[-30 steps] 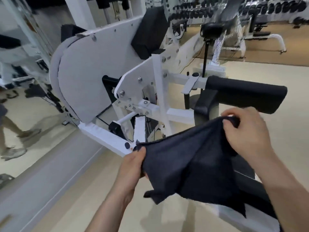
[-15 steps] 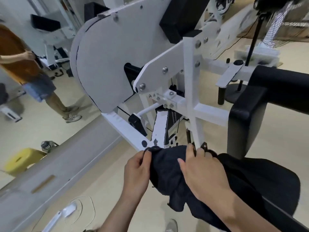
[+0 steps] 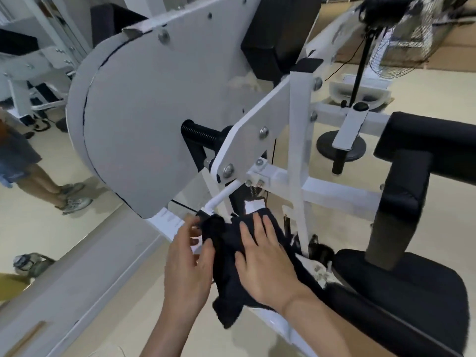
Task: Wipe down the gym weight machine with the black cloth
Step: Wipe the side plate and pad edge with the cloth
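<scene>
The white gym weight machine fills the upper middle of the view, with a large rounded plate, bolted brackets and a low sloping frame bar. The black cloth lies bunched on that low bar. My right hand lies flat on top of the cloth with fingers straight, pressing it against the frame. My left hand is at the cloth's left edge, thumb and fingers pinching the fabric. The bar under the cloth is hidden.
A black padded seat and a black padded arm stand to the right. A floor fan is behind them. A mirror at the left shows a person's legs. Beige floor lies below.
The cloth went from being held spread in the air to lying on the low frame bar. My right hand flattened onto it and my view moved closer to the machine.
</scene>
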The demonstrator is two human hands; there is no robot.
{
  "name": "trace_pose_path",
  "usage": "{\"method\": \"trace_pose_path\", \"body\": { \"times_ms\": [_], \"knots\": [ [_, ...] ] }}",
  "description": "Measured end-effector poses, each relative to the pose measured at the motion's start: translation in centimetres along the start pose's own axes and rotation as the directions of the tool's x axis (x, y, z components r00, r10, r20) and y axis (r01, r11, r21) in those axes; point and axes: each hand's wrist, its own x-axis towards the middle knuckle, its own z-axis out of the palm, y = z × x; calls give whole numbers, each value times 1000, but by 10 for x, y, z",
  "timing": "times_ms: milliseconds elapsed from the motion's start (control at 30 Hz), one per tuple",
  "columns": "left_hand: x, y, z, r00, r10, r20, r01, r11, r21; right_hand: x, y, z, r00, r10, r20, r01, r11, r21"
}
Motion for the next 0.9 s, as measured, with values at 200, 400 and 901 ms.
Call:
{"method": "trace_pose_path", "body": {
  "times_ms": [200,400,901],
  "knots": [
    [6,-6,23,891,195,410,-203,979,-25,82,6,-6,988,136,-71,-143,984,-108],
    [39,4,39,896,-35,442,69,996,-60,93,12,-17,995,83,-60,-91,983,-158],
    [10,-21,29,849,197,491,-194,979,-57,4,-20,-18,977,201,-74,-197,979,50]
  ]
}}
